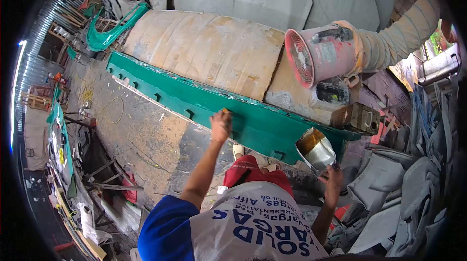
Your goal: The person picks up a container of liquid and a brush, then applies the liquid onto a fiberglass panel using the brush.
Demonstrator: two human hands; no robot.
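Green glossy panel (253, 122), long and slanting from upper left to lower right across the view, with small bracket-like lugs along the near edge. Over the middle of that near edge, left hand (221, 126) with fingers closed around a small yellow-tipped tool (225, 111), mostly hidden in the grip; too little visible to name the tool more closely or to tell whether it touches the panel.

By the near right corner of the panel, right hand (332, 182) curled around the lower edge of an open-topped metal tin (317, 150), tilted, silvery inside with an amber-brown patch; exact finger spread hard to tell.

Along the far edge of the panel, a broad tan curved mould (204, 52), scuffed and patched. Past the far left corner, a green curved rim (104, 40). Beyond the right half, a red blower (323, 54), joined to a pale ribbed duct (401, 32), with a dented metal canister (362, 118) nearer the right end. On the near side, stained floor (155, 137) and a pair of pale sandals (238, 151). At far right, heaped grey sheets (389, 178).
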